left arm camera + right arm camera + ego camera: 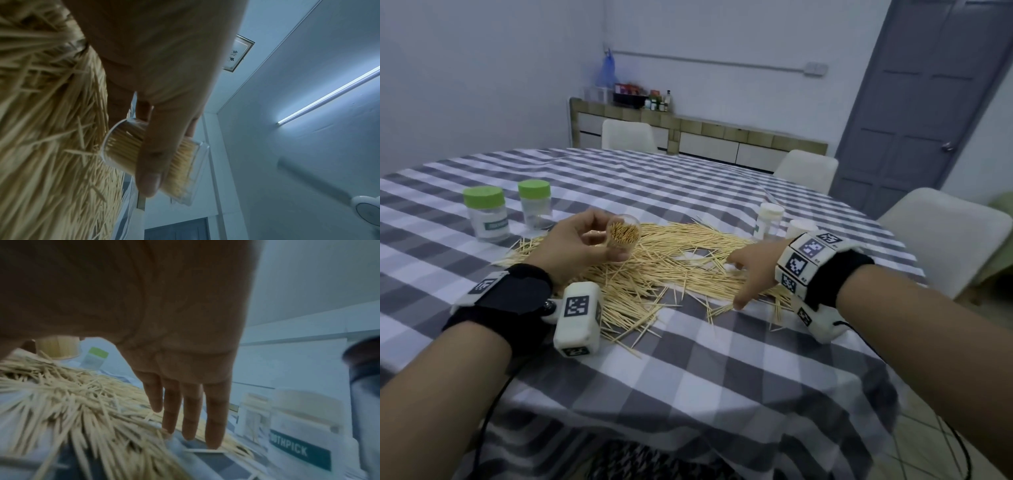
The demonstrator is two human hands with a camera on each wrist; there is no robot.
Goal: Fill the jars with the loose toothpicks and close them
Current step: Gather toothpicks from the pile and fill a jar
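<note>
My left hand grips a clear lidless jar packed with toothpicks, tilted above the left part of the pile with its mouth towards me. In the left wrist view the thumb lies across the jar. A wide heap of loose toothpicks covers the checked tablecloth. My right hand is flat and holds nothing, its straight fingers low over the right side of the toothpicks.
Two green-lidded jars stand back left of the pile. Two white-lidded jars stand back right, close to my right wrist; one bears a toothpick label. White chairs ring the table.
</note>
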